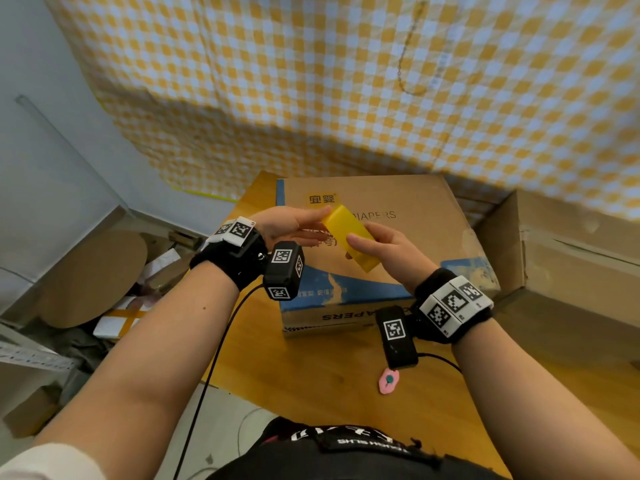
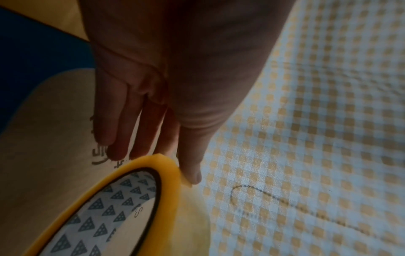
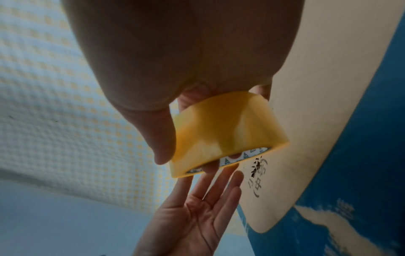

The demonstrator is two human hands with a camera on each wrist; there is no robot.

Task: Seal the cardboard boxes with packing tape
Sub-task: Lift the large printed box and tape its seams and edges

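Observation:
A yellow roll of packing tape is held in the air over a closed cardboard diaper box on the wooden table. My right hand grips the roll, thumb on its outer face and fingers through the core, as the right wrist view shows: right hand, roll. My left hand reaches in from the left with straight fingers. In the left wrist view its thumb tip touches the rim of the roll. The left hand's palm faces up beneath the roll.
A second plain cardboard box stands at the right. A small pink object lies on the table near me. A yellow checked cloth hangs behind. Cardboard pieces and parcels clutter the floor at left.

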